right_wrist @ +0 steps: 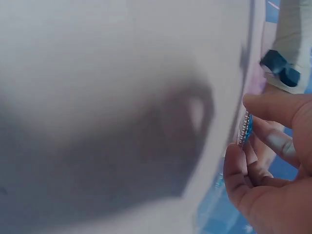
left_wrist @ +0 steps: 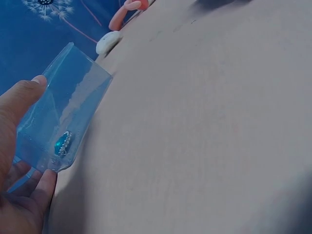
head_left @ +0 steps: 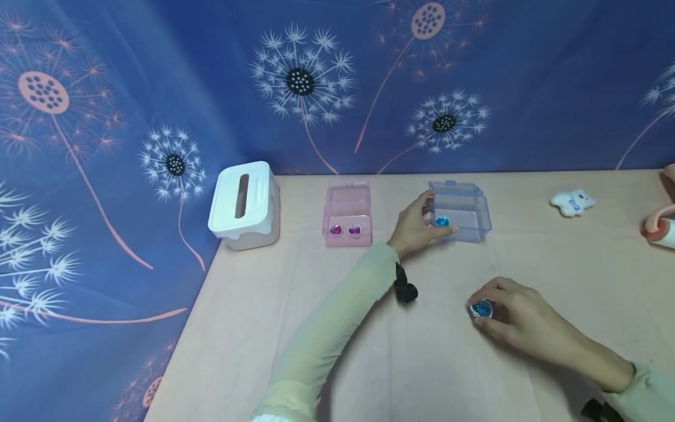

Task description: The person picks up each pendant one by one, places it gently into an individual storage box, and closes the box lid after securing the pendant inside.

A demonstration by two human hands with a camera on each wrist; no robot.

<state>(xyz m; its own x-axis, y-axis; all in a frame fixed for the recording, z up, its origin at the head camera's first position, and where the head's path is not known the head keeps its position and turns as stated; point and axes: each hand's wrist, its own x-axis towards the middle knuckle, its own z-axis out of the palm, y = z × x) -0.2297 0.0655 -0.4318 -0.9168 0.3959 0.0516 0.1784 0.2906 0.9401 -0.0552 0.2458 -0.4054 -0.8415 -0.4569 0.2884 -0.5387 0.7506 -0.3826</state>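
My left hand (head_left: 413, 228) grips the left end of an open, see-through blue plastic box (head_left: 474, 225). In the left wrist view the thumb lies along one wall and the fingertips are at the lower corner. Inside that box, near the hand, sits a blue gem with a beaded rim (left_wrist: 62, 143). My right hand (head_left: 527, 319) pinches another blue gem with a silvery beaded edge (head_left: 482, 308) between thumb and fingers, over the table in front of the box. The right wrist view shows this gem edge-on (right_wrist: 245, 129) between the fingertips.
An open pink plastic box (head_left: 347, 206) with two magenta gems (head_left: 354, 230) stands left of the blue box. Farther left is a white lidded box with a slot (head_left: 248, 205). A small white bear-shaped thing (head_left: 573, 203) and a pink-and-white object (head_left: 661, 225) lie at right.
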